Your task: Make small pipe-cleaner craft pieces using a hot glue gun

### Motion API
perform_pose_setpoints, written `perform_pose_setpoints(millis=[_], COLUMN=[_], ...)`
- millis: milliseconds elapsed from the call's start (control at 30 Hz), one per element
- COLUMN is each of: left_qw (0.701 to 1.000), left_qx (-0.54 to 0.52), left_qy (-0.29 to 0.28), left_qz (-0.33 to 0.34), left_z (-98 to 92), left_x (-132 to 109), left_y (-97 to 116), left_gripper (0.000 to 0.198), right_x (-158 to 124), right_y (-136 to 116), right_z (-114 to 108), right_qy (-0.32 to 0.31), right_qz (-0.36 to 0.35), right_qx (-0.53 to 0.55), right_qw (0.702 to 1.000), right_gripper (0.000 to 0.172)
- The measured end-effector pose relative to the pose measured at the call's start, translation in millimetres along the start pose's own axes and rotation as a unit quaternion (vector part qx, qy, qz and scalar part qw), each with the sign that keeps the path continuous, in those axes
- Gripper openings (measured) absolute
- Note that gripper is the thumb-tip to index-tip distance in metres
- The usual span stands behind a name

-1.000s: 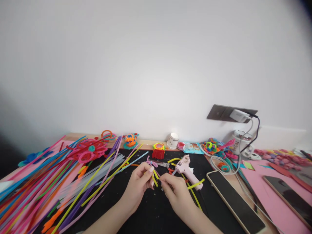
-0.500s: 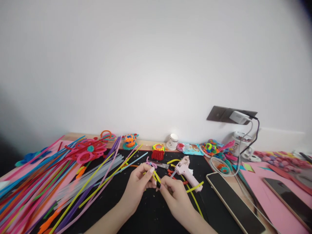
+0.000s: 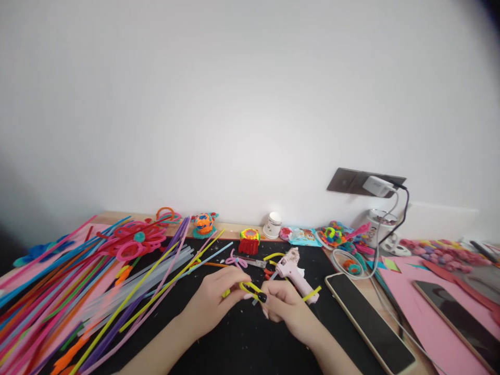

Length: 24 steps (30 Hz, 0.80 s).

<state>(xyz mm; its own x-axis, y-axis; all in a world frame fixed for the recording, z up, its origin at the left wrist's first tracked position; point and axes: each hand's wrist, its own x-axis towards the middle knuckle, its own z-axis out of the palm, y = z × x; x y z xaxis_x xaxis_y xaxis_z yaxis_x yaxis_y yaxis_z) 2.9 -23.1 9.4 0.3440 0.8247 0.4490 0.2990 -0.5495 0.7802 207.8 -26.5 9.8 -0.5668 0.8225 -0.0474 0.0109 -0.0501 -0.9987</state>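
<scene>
one bent yellow pipe cleaner (image 3: 252, 288) is pinched by left hand (image 3: 216, 296) and right hand (image 3: 283, 302) | pink glue gun (image 3: 299, 277) is laid just beyond right hand

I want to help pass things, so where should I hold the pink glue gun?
Probably by the handle of the glue gun, coming from the near right side. That part is long and slim and slants toward that side, away from the wider head end. Mind the yellow stem by its tip.
</scene>
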Motion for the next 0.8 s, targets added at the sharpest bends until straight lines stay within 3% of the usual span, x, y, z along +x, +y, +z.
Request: perform_pose_setpoints(millis=[200, 533, 800], left_qw=[0.997, 0.989, 0.99], left_qx=[0.055, 0.03, 0.059], left_qy=[-0.039, -0.02, -0.04], left_qz=[0.024, 0.14, 0.12], left_z=[-4.1, 3.0, 2.9], left_x=[-0.4, -6.6, -9.0], left_y=[9.2, 4.6, 11.0], left_gripper=[0.013, 0.01, 0.012], right_x=[-2.0, -2.7, -3.5], right_y=[-10.9, -7.3, -7.6], right_z=[-1.3, -11.2, -16.0], right_qy=[-0.025, -0.076, -0.093], right_qz=[0.024, 0.063, 0.057], right_qx=[0.024, 0.084, 0.077], right_qw=[0.999, 0.992, 0.991], right_gripper=[0.037, 0.035, 0.035])
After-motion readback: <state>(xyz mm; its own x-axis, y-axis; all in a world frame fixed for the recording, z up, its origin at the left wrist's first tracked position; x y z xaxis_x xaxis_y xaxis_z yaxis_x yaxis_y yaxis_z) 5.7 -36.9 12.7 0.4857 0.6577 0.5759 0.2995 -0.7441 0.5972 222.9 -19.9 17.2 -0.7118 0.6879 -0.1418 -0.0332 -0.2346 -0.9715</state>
